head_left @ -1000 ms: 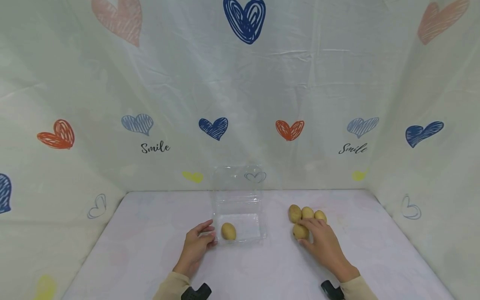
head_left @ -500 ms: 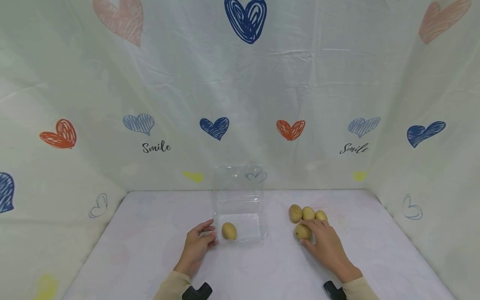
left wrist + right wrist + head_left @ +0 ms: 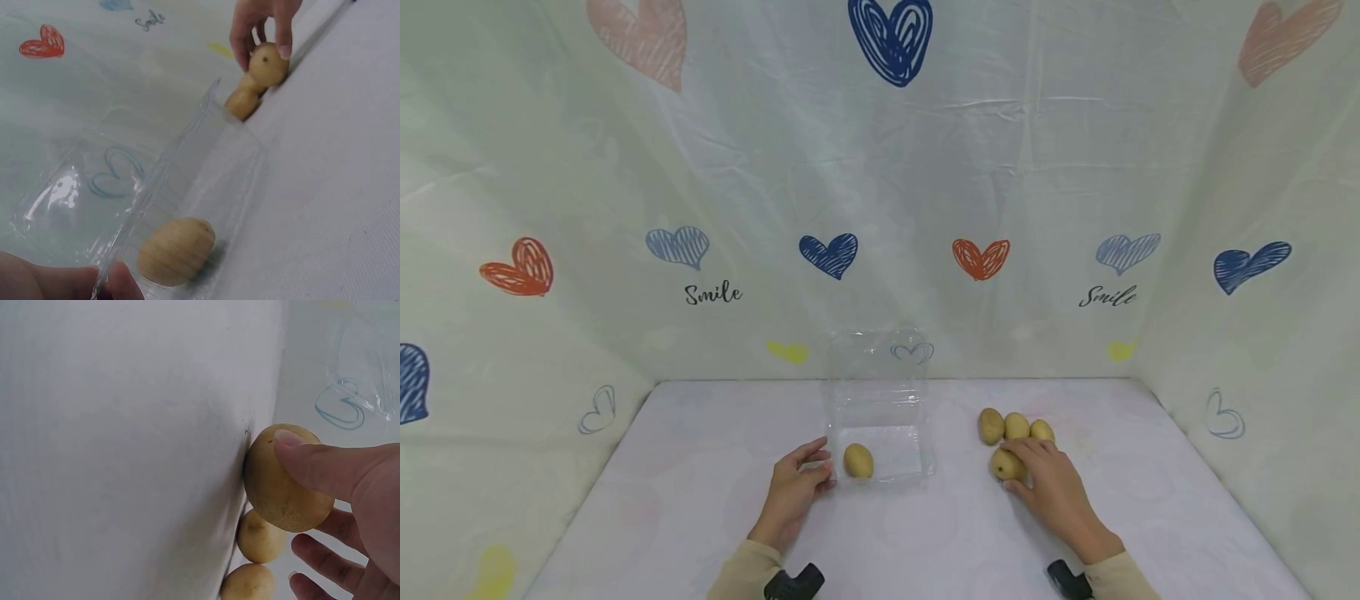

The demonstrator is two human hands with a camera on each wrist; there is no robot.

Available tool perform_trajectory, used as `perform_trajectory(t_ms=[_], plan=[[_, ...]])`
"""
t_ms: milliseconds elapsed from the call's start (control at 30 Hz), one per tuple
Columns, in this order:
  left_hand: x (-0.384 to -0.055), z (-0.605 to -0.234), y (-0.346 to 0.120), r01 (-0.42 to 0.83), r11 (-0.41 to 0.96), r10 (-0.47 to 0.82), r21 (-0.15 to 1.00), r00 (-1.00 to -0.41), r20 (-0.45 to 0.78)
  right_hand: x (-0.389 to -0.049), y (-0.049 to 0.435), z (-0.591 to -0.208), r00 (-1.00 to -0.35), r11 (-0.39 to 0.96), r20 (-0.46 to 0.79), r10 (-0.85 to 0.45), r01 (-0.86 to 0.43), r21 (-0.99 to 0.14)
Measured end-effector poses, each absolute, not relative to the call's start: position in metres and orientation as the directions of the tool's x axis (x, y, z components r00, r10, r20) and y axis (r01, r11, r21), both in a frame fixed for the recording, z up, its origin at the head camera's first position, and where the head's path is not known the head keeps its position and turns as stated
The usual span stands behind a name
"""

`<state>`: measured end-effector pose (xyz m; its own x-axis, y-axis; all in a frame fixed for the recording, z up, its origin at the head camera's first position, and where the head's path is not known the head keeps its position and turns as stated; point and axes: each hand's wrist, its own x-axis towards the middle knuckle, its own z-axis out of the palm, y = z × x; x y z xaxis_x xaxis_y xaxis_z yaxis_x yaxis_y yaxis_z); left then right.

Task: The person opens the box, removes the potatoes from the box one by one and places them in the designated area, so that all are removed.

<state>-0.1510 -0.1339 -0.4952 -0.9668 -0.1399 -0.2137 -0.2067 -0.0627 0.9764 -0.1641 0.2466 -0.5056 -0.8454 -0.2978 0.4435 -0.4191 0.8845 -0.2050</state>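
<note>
My right hand [image 3: 1051, 490] pinches a potato [image 3: 1008, 465] between thumb and fingers, low at the table. In the right wrist view the thumb presses on the near side of this potato [image 3: 284, 487]. Just behind it sit three more potatoes [image 3: 1017, 426] in a row. My left hand [image 3: 795, 493] pinches the left rim of a clear plastic clamshell box [image 3: 887, 481]; the left wrist view shows thumb and finger on that rim. The box's lid [image 3: 876, 354] stands raised at the back. Inside the box, at its front left, lies one potato [image 3: 858, 461].
A white cloth covers the table [image 3: 715, 433]. Behind it and at both sides hangs a pale curtain [image 3: 895, 183] with printed hearts. Dark wrist cameras [image 3: 793, 582] sit at both cuffs.
The right hand and its potato have shifted slightly to the right, and the potato has turned a little. The left hand and the box stay where they were.
</note>
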Motion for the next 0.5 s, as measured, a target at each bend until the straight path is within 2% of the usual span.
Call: perform_trajectory(t_ms=[500], plan=[[-0.1508,-0.4968,-0.1346,-0.204,-0.073,-0.132,0.976,-0.968,-0.212,-0.1621,0.2506,-0.5011,-0.849,0.886,0.431,-0.307,-0.42,-0.196]])
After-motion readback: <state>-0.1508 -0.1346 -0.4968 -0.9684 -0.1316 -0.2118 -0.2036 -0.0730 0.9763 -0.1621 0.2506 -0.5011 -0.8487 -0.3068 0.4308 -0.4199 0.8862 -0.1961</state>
